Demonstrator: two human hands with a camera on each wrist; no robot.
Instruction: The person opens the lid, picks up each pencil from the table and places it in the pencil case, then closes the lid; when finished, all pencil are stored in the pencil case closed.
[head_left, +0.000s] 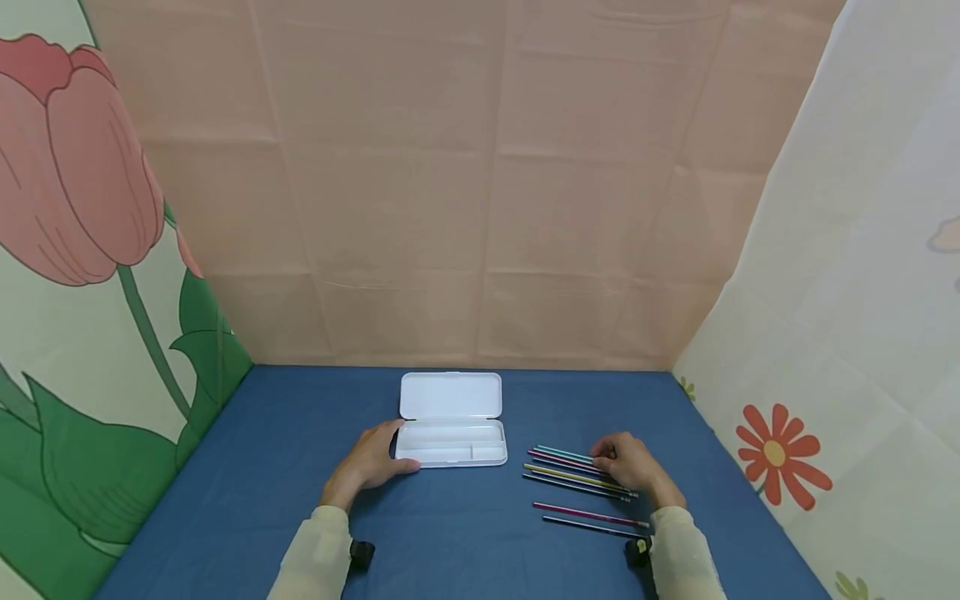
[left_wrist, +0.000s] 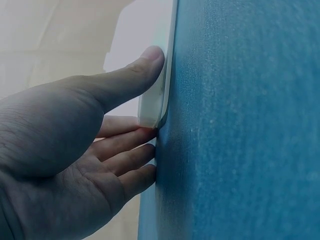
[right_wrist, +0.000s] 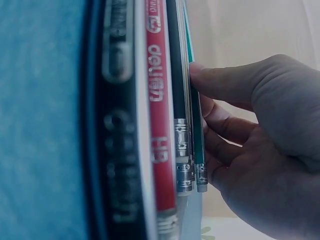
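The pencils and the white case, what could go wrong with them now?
The green pencil at the right grip lies close beside other pencils, so lifting it might knock some and make them roll. The left grip holds just the left end of the white case, so a bump might make it swivel.

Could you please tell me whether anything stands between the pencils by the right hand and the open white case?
Nothing visible does: only blue cloth separates the pencils from the white case, and the left hand is at the case's left end.
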